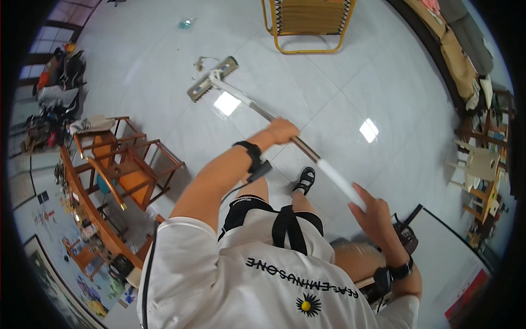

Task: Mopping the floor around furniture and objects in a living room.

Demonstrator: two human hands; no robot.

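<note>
A floor mop with a white and metal pole slants across the view. Its flat, wide head rests on the tiled floor at the upper left, beside a small heap of debris. My left hand is closed around the metal part of the pole. Lower right, my right hand loosely holds the end of the white grip between thumb and fingers, which are partly extended. Both wrists wear black bands.
A folding chair with a yellow frame stands ahead. Upturned wooden chairs rest by a table at left. A sofa and a pale chair line the right. A small plastic packet lies on the floor.
</note>
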